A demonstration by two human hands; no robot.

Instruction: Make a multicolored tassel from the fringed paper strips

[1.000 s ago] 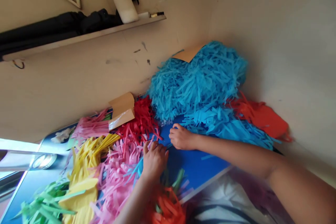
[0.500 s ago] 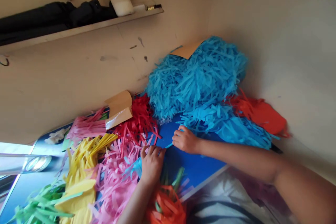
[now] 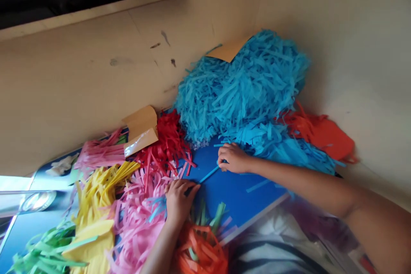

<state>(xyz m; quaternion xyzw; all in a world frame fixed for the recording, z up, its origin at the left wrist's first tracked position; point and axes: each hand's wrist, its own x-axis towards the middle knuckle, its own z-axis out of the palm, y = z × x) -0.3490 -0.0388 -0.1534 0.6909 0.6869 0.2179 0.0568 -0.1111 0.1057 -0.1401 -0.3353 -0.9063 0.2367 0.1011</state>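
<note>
A narrow blue paper strip (image 3: pixel 209 174) runs taut between my hands, low over the blue tabletop (image 3: pixel 208 197). My left hand (image 3: pixel 180 199) is closed on its near end, and more blue strip ends (image 3: pixel 156 208) stick out on that hand's far left side. My right hand (image 3: pixel 233 158) pinches the other end, its fingertips curled together. Just behind the right hand lies a bundle of cut blue paper fringe (image 3: pixel 272 143). Pink paper fringe (image 3: pixel 141 214) spreads beside my left hand, and orange paper strips (image 3: pixel 202 250) sit below it.
A large heap of blue shredded paper (image 3: pixel 240 90) fills the corner, with a tan card (image 3: pixel 229 53) on top. Red (image 3: pixel 165 141), yellow (image 3: pixel 99 197) and green fringe (image 3: pixel 48 248) cover the left side. Orange-red paper (image 3: pixel 330 137) lies right. A shelf (image 3: pixel 96 10) juts from the wall.
My hands have drawn a little further apart, so more of the blue strip shows between them. A loose blue strip now shows on the table under my right forearm. The view has shifted slightly.
</note>
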